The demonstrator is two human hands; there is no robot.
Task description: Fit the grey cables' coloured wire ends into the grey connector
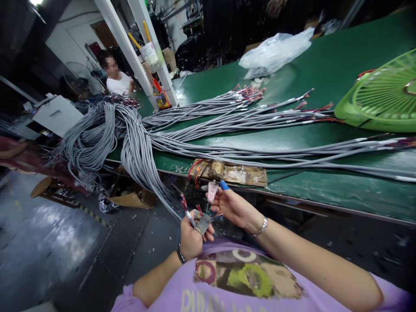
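My left hand (191,238) is closed around the end of a grey cable (173,211). A grey covering wraps its thumb. Thin red and white wires (183,203) fan out above the fist, and more coloured wire ends (217,214) stick out past the thumb. Close by on the right, my right hand (234,209) has its fingers bent but apart, near those wire ends. One of its digits wears a blue cover, another a pale pink one; nothing shows held in it. The cable runs up into a large grey cable bundle (138,147) hanging over the table edge.
Grey cables with bare coloured ends lie along the green table (325,186). A wooden board (247,174) with a small device sits at the front edge. A green fan (380,95) stands right, a plastic bag (276,52) behind. A person (118,82) sits far left, beyond white posts (130,52).
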